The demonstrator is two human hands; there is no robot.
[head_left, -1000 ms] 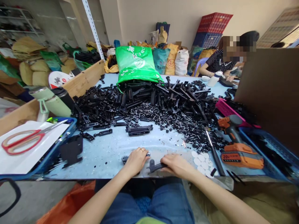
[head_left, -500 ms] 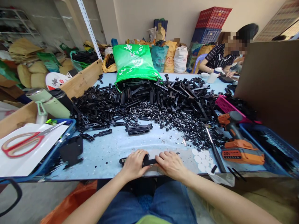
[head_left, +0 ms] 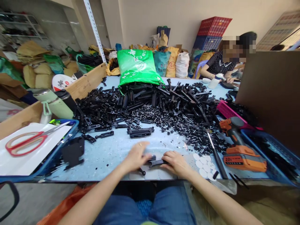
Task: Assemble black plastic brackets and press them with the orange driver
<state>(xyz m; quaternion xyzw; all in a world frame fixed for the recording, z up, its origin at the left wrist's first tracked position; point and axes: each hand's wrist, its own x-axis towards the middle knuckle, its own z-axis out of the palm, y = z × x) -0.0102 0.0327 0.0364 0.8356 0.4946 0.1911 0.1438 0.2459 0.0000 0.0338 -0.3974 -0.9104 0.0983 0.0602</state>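
Near the table's front edge, my right hand [head_left: 174, 162] is closed round the right end of a long black plastic part [head_left: 157, 162], whose forked left end sticks out. Motion blurs my left hand [head_left: 137, 156], which is beside that left end, its thumb near a small rounded black piece [head_left: 152, 157]. Whether its fingers hold anything is unclear. Below the left hand, a black rod-like end [head_left: 142, 171] shows on the table, the rest hidden. Beyond both hands lies a stacked black assembly [head_left: 140, 132], with a heap of black headed pins [head_left: 164, 120] behind it.
A hammer [head_left: 217, 156], white discs [head_left: 203, 165] and an orange drill [head_left: 243, 157] lie right. Scissors [head_left: 25, 142] rest on paper at left. A green sack [head_left: 140, 67] stands behind black parts. Across the table sits a person [head_left: 217, 64] beside a brown panel [head_left: 269, 93].
My left hand has let go of the rounded part's end and lifted slightly, now blurred. The long part's forked left end is newly exposed. The view has tilted up a little.
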